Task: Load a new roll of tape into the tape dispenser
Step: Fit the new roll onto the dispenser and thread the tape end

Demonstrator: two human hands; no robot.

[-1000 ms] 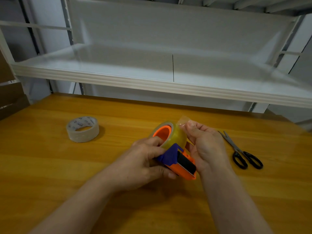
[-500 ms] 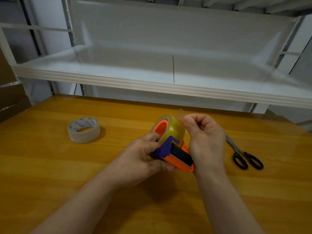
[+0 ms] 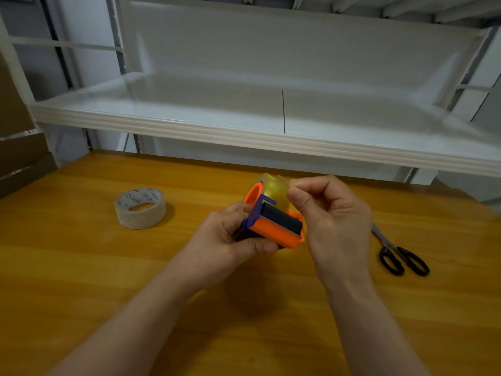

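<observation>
PACKING BENCH: A white shelf (image 3: 244,134) overhangs the back of a wooden surface (image 3: 81,267). Over its centre, held clear of the wood, a person's L hand (image 3: 225,240) wraps the orange-and-blue dispenser (image 3: 273,232), fingers (image 3: 260,245) curled under the body, black roller (image 3: 282,222) toward the camera. The R hand (image 3: 333,221) is just beside it, thumb and forefinger closed in a pinch at the top of the yellowish roll (image 3: 273,189) seated on the hub (image 3: 254,192). What they pinch looks like the tape end (image 3: 288,183), tho the clear film barely shows. A spare roll (image 3: 141,221) lies flat well to the L and scissors (image 3: 381,236) to the R, neither touched.

Step in hand, apparently: threading, w/ the roll already mounted. Next move prob. calls for drawing the end down over the roller, straight and taut, sticky side off the fingers.
</observation>
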